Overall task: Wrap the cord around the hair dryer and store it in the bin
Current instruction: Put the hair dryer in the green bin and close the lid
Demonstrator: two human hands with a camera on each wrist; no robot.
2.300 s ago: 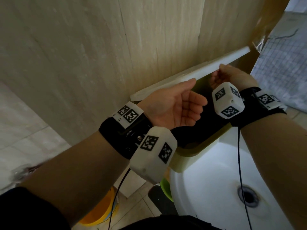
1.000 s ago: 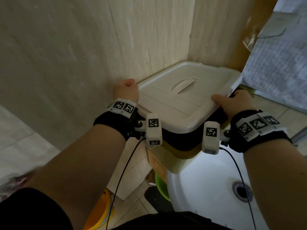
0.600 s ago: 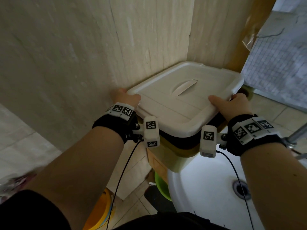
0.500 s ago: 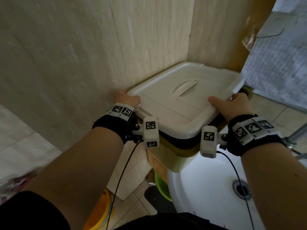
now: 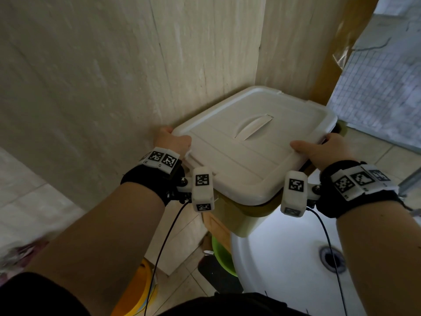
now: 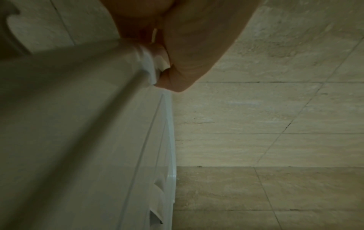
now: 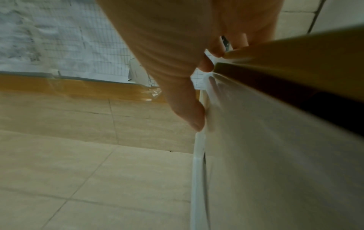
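A white lid [image 5: 250,151] lies flat over the yellowish bin [image 5: 241,222] in the wall corner, with a dark gap showing under its near corner. My left hand [image 5: 173,142] grips the lid's left edge next to the wall. In the left wrist view the left hand [image 6: 187,46] curls round the lid's rim [image 6: 149,66]. My right hand [image 5: 319,149] holds the right edge, thumb on top. In the right wrist view its fingers [image 7: 206,65] hook under the lid [image 7: 275,155] at the bin's rim [image 7: 295,59]. The hair dryer and cord are hidden.
A white sink basin [image 5: 284,258] with a drain [image 5: 330,258] sits just below the bin. Tiled walls [image 5: 114,87] close in on the left and behind. A yellow bucket [image 5: 136,290] and a green bowl [image 5: 221,254] stand on the floor below.
The lid, earlier tilted up on edge in my right hand, has come down flat onto the bin. My left hand, which held nothing then, has taken hold of its left edge.
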